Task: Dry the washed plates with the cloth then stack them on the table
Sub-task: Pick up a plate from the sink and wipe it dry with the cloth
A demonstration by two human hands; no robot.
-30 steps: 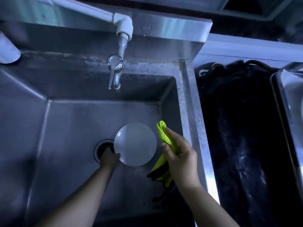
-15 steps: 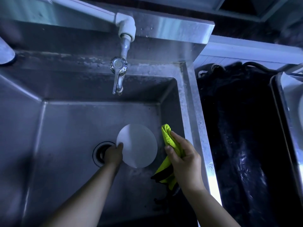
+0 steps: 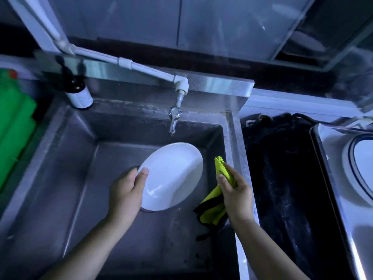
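Note:
A white plate (image 3: 173,174) is held tilted above the steel sink (image 3: 80,178), its hollow side facing me. My left hand (image 3: 126,195) grips the plate's left rim, thumb on the inside. My right hand (image 3: 235,193) is just right of the plate, closed on a yellow-green cloth (image 3: 220,190) with a dark edge that hangs down from the fist. The cloth and the plate are a little apart. Another white plate with a blue rim line (image 3: 361,168) lies on the steel table (image 3: 331,188) at the far right.
A tap (image 3: 174,118) on a white pipe hangs over the sink's back wall, just above the plate. A dark bottle (image 3: 77,91) stands at the sink's back left corner. Something green (image 3: 14,126) is at the left edge. A dark gap (image 3: 278,178) separates sink and table.
My left hand has lifted the plate off the sink floor near the drain and tilted it up toward me. My right hand keeps the cloth beside it. The camera has tilted upward.

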